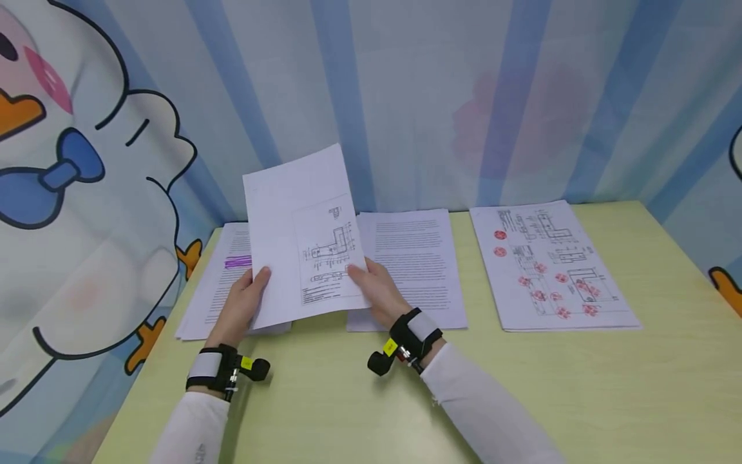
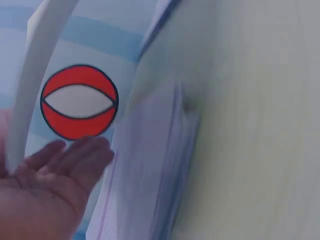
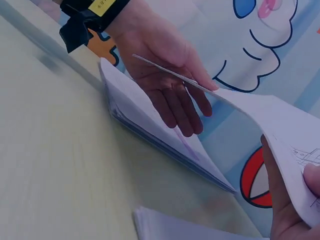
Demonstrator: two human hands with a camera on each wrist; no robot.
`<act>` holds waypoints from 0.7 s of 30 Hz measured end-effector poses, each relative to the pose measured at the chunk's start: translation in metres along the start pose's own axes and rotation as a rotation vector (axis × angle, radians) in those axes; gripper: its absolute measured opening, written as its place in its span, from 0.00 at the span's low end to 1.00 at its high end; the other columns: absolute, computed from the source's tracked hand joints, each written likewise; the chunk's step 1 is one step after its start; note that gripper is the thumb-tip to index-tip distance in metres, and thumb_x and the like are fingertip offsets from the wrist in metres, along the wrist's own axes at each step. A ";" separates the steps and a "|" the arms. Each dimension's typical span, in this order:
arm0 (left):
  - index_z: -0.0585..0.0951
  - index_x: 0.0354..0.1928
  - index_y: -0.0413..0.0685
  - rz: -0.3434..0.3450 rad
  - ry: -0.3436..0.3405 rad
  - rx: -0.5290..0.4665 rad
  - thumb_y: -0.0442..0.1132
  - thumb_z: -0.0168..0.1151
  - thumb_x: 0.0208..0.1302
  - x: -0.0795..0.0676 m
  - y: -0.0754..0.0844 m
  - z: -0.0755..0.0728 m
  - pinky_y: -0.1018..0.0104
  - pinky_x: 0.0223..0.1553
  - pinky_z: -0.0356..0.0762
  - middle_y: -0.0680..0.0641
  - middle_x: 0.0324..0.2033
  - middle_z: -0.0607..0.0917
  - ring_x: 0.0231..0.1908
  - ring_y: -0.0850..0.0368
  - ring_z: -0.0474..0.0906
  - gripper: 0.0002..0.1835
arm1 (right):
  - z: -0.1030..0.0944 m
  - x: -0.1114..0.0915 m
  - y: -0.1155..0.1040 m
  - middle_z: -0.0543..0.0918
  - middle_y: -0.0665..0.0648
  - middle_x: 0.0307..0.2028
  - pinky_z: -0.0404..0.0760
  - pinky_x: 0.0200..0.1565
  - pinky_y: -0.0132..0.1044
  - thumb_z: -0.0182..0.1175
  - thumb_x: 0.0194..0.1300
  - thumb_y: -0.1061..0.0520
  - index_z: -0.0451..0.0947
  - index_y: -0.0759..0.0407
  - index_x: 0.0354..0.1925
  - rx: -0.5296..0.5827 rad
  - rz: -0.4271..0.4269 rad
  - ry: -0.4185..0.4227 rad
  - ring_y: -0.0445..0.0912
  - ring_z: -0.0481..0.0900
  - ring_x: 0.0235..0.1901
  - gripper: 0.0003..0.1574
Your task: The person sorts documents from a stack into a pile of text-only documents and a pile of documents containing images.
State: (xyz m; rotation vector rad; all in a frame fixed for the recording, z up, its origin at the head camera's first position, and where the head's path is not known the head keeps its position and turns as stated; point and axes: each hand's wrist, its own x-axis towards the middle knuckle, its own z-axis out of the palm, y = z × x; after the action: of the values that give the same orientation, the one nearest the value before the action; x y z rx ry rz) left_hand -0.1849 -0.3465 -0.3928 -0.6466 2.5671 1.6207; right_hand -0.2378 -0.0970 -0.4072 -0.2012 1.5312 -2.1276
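Both hands hold up a thin sheaf of paper [image 1: 278,232] printed with a technical drawing, tilted above the table. My left hand [image 1: 240,303] pinches its lower left corner, thumb on the printed face; in the right wrist view that hand's fingers [image 3: 182,110] extend beneath the sheaf. At the lower right edge, my right hand [image 1: 379,290] grips it between thumb and fingers. The sheaf bends slightly between the hands. Behind it, a text stack with a purple mark [image 1: 237,261] lies at the left, partly covered. A second text stack [image 1: 411,264] lies at the middle.
A third stack of paper [image 1: 551,270], with drawings and red stamps, lies on the right of the pale wooden table [image 1: 324,399]. Behind the table hangs a striped curtain [image 1: 406,96] with cartoon figures. Each wrist wears a strapped camera [image 1: 255,369].
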 end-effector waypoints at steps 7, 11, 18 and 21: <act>0.61 0.65 0.57 0.051 -0.055 -0.230 0.64 0.46 0.62 -0.006 0.020 0.036 0.59 0.54 0.68 0.47 0.56 0.71 0.54 0.56 0.68 0.34 | -0.034 -0.010 -0.021 0.81 0.56 0.46 0.77 0.40 0.38 0.47 0.69 0.50 0.71 0.44 0.54 -0.059 -0.024 0.054 0.48 0.79 0.44 0.16; 0.64 0.63 0.59 0.159 -0.042 -0.248 0.61 0.45 0.64 -0.009 0.031 0.058 0.56 0.55 0.68 0.47 0.54 0.74 0.53 0.56 0.70 0.29 | -0.053 -0.018 -0.030 0.81 0.57 0.46 0.77 0.40 0.37 0.47 0.69 0.49 0.70 0.44 0.56 -0.106 -0.076 0.085 0.49 0.79 0.43 0.18; 0.64 0.63 0.61 0.275 -0.066 -0.302 0.52 0.43 0.70 -0.017 0.057 0.094 0.57 0.48 0.72 0.46 0.51 0.76 0.48 0.54 0.73 0.21 | -0.088 -0.035 -0.044 0.80 0.58 0.46 0.78 0.40 0.38 0.47 0.69 0.45 0.67 0.44 0.59 -0.207 -0.146 0.154 0.50 0.79 0.42 0.22; 0.64 0.63 0.60 0.315 -0.098 -0.290 0.49 0.42 0.71 -0.021 0.066 0.108 0.57 0.51 0.69 0.47 0.52 0.74 0.49 0.55 0.71 0.20 | -0.102 -0.043 -0.051 0.80 0.57 0.46 0.77 0.40 0.38 0.47 0.68 0.44 0.66 0.44 0.60 -0.263 -0.153 0.206 0.49 0.79 0.42 0.24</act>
State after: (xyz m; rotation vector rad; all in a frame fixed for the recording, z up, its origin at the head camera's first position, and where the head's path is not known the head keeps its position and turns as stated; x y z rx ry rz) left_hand -0.2099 -0.2211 -0.3802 -0.1675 2.4831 2.0857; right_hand -0.2579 0.0222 -0.3894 -0.2010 1.9747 -2.1095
